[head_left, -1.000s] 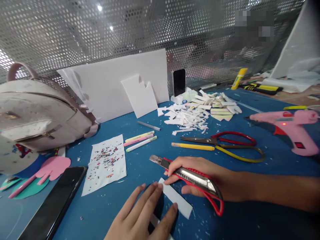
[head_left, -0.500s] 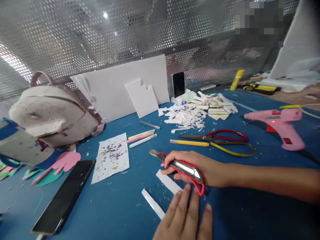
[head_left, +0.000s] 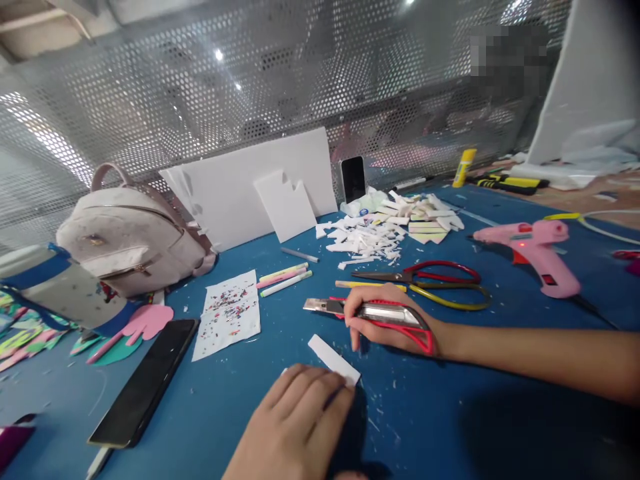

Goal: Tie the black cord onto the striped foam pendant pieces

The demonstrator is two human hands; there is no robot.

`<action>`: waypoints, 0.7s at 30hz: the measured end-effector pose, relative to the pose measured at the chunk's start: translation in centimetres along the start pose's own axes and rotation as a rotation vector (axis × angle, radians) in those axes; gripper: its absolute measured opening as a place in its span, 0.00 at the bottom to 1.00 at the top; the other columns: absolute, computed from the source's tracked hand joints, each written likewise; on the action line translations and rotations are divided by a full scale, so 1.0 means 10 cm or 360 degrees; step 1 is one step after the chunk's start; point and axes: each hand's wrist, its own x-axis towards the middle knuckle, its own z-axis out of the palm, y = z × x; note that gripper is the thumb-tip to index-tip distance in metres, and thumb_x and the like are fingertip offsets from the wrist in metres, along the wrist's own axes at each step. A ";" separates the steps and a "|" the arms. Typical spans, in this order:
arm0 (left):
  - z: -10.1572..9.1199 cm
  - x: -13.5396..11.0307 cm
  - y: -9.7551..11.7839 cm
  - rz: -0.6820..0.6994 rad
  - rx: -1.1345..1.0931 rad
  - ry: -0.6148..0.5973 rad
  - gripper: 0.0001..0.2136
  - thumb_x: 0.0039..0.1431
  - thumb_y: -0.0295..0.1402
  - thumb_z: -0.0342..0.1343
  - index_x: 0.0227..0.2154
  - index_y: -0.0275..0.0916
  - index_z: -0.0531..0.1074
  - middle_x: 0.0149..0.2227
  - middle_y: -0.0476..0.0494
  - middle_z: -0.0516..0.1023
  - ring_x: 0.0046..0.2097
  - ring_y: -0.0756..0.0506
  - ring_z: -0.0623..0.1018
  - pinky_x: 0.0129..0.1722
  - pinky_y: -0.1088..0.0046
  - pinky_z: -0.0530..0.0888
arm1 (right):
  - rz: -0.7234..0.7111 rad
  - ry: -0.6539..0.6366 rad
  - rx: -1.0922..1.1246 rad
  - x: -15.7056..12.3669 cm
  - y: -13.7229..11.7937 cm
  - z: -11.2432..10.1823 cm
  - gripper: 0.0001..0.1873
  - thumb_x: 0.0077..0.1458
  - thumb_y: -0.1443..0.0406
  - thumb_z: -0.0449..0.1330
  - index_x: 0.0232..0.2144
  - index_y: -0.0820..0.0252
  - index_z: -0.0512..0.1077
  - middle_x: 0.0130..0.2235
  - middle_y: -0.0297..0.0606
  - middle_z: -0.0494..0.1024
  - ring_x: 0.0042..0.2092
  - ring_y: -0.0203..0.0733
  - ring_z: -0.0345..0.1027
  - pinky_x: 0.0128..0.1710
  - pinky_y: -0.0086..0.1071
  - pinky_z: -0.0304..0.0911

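Note:
My right hand (head_left: 385,317) is wrapped around a red and silver utility knife (head_left: 395,313), held just above the blue table. The knife's short blade points left and touches nothing. My left hand (head_left: 300,420) lies palm down at the lower middle, its fingers bent downward and the thumb apart. Its fingertips reach the near end of a white foam strip (head_left: 333,357). The tip of a second white piece peeks out beside the knuckles; the rest is hidden under the hand.
Scissors (head_left: 443,277) and a yellow pen lie beyond the knife. A pink glue gun (head_left: 535,250) stands at right, its red light on. White scraps (head_left: 370,237) are heaped behind. At left are a phone (head_left: 147,380), a paper with bits (head_left: 230,310) and a backpack (head_left: 130,233).
My right hand has lifted the knife away from the strip and turned it flatter. My left hand has moved left, from beneath the knife onto the second strip. The camera view has shifted slightly.

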 end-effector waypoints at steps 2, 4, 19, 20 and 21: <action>-0.01 -0.06 -0.07 -0.0052 0.0093 -0.0021 0.26 0.67 0.50 0.49 0.52 0.32 0.74 0.46 0.36 0.83 0.46 0.39 0.82 0.47 0.61 0.80 | -0.0026 0.0043 -0.0117 -0.02 0.00 0.02 0.07 0.61 0.62 0.58 0.34 0.61 0.69 0.25 0.31 0.75 0.24 0.33 0.73 0.26 0.25 0.68; -0.01 -0.08 -0.13 -0.0107 0.0175 -0.0075 0.24 0.67 0.48 0.50 0.52 0.31 0.74 0.47 0.34 0.82 0.47 0.38 0.81 0.46 0.59 0.80 | -0.0123 0.0070 -0.0336 -0.02 -0.03 0.05 0.05 0.59 0.64 0.58 0.35 0.60 0.71 0.26 0.31 0.75 0.24 0.32 0.70 0.26 0.25 0.66; 0.13 -0.14 -0.39 0.0076 0.0302 -0.0024 0.27 0.64 0.55 0.49 0.52 0.39 0.76 0.49 0.42 0.83 0.49 0.40 0.83 0.45 0.61 0.82 | -0.0404 -0.0051 -0.1099 -0.13 -0.02 0.19 0.16 0.48 0.66 0.54 0.43 0.58 0.64 0.26 0.29 0.70 0.24 0.37 0.60 0.25 0.30 0.50; 0.13 -0.14 -0.40 0.0085 0.0305 -0.0019 0.27 0.64 0.55 0.49 0.52 0.39 0.76 0.49 0.42 0.83 0.49 0.40 0.82 0.45 0.62 0.82 | -0.0409 -0.0087 -0.1134 -0.12 -0.02 0.19 0.15 0.48 0.67 0.54 0.41 0.58 0.64 0.26 0.30 0.70 0.24 0.37 0.60 0.25 0.30 0.49; 0.13 -0.15 -0.41 0.0092 0.0310 -0.0017 0.27 0.64 0.55 0.49 0.52 0.39 0.76 0.49 0.41 0.83 0.50 0.41 0.82 0.46 0.62 0.82 | -0.0409 -0.0137 -0.1171 -0.12 -0.03 0.19 0.13 0.47 0.67 0.53 0.38 0.58 0.64 0.26 0.30 0.69 0.25 0.37 0.60 0.25 0.31 0.49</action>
